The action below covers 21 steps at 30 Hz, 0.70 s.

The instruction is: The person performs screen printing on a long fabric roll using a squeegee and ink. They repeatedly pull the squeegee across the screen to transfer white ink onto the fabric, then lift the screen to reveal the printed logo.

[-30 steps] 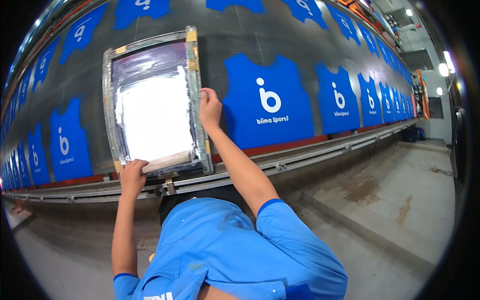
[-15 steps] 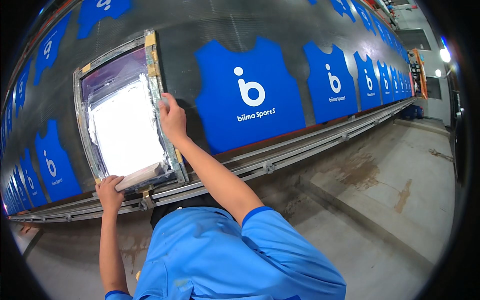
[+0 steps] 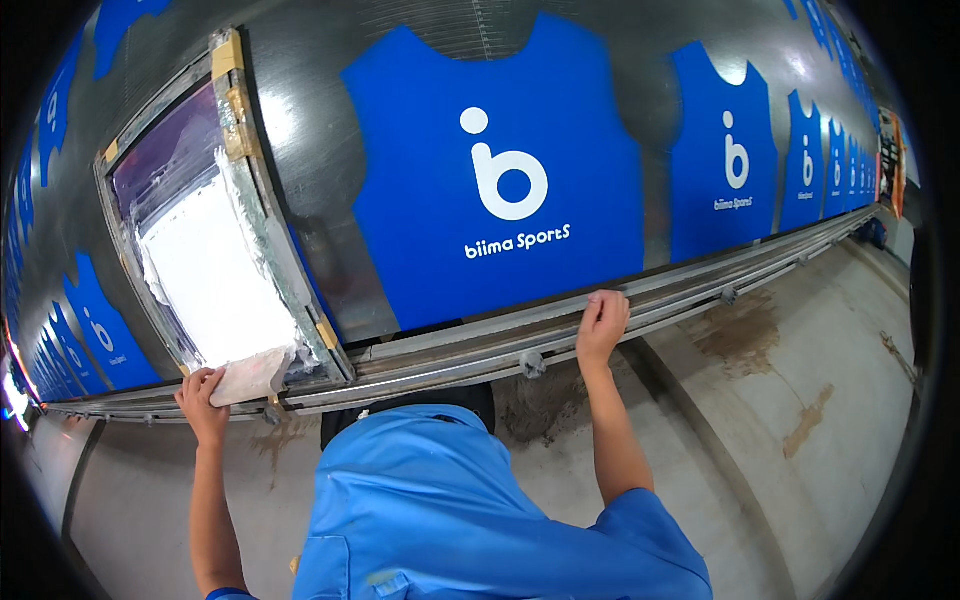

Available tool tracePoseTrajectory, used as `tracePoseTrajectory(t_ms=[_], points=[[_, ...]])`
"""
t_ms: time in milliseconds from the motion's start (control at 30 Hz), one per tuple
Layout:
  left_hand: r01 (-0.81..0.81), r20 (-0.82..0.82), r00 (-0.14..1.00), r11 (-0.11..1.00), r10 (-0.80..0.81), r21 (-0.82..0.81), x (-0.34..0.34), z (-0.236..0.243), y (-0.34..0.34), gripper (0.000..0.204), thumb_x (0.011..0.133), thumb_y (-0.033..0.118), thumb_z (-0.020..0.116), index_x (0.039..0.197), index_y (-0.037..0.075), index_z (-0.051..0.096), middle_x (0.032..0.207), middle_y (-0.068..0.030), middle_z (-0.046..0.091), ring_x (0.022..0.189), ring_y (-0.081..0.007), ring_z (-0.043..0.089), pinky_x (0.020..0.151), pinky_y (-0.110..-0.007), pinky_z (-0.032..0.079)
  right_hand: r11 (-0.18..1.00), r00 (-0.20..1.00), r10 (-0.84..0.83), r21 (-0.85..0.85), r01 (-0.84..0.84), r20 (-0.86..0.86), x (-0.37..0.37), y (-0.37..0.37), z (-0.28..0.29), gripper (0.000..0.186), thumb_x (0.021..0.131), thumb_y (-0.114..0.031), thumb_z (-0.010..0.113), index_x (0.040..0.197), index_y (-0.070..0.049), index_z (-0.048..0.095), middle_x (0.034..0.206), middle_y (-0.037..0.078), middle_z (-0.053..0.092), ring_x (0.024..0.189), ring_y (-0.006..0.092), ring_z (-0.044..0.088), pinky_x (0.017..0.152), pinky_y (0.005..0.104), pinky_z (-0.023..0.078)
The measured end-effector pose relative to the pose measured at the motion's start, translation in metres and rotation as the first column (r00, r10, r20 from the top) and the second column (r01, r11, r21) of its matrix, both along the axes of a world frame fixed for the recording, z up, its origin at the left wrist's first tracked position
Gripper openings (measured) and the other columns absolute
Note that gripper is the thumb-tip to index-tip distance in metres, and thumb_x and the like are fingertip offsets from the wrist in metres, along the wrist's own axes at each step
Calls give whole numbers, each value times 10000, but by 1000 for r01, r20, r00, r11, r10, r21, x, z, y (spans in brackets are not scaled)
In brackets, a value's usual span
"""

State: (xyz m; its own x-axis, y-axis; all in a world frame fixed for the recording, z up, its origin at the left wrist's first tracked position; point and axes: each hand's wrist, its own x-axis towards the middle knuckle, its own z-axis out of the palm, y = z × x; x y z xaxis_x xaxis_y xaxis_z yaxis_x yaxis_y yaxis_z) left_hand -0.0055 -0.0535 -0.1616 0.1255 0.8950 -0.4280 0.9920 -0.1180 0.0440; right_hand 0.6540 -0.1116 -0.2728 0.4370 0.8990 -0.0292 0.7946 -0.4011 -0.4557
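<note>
Across my feed stretches a long dark surface, a metal rail along its near edge. Far left, I see small blue vest-shaped pieces in a row, printed white. Next, the left hand has its fingers closed around one end of a pale bar, which lies across the near end of a framed screen. White ink covers much of the screen, purple showing beyond it; its near end reaches the rail. To its right a large blue vest lies flat. Below its right corner the right hand is at the rail, fingers loosely curled, gripping nothing I can see; I cannot tell whether it touches the metal. Further right, more blue vests recede above concrete floor.
</note>
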Motion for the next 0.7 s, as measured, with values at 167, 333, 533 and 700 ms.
tracePoseTrajectory(t_ms=[167, 333, 533, 700], points=[[-34, -98, 995, 997, 28, -63, 2, 12, -6, 520, 639, 50, 765, 1140, 187, 732, 1105, -9, 640, 1073, -244, 581, 939, -410, 353, 992, 993, 69, -111, -59, 90, -4, 4, -2, 60, 922, -102, 582, 867, -78, 577, 810, 67, 538, 773, 292, 499, 727, 410, 364], [-10, -134, 991, 999, 4, -48, 4, 19, -18, 459, 709, 108, 735, 1161, 184, 734, 1126, -10, 644, 1067, -231, 583, 953, -405, 350, 974, 990, 123, -201, -107, 71, -2, 12, 9, 51, 876, -104, 613, 837, -95, 581, 811, 45, 550, 767, 270, 496, 719, 397, 356], [-29, -185, 983, 995, 10, -100, 10, 31, -11, 426, 775, 128, 690, 1198, 168, 728, 1140, -6, 649, 1077, -216, 594, 959, -398, 347, 963, 986, 143, -241, -119, 83, -6, 12, 15, 44, 856, -107, 610, 821, -107, 582, 817, 32, 561, 762, 259, 493, 722, 387, 351], [-16, -186, 983, 993, -6, -115, 8, 29, -3, 415, 788, 156, 690, 1202, 166, 727, 1140, 0, 656, 1079, -207, 602, 967, -385, 350, 949, 977, 181, -281, -144, 114, -7, 15, 14, 46, 859, -120, 598, 817, -120, 581, 817, 28, 557, 762, 257, 491, 725, 382, 349]])
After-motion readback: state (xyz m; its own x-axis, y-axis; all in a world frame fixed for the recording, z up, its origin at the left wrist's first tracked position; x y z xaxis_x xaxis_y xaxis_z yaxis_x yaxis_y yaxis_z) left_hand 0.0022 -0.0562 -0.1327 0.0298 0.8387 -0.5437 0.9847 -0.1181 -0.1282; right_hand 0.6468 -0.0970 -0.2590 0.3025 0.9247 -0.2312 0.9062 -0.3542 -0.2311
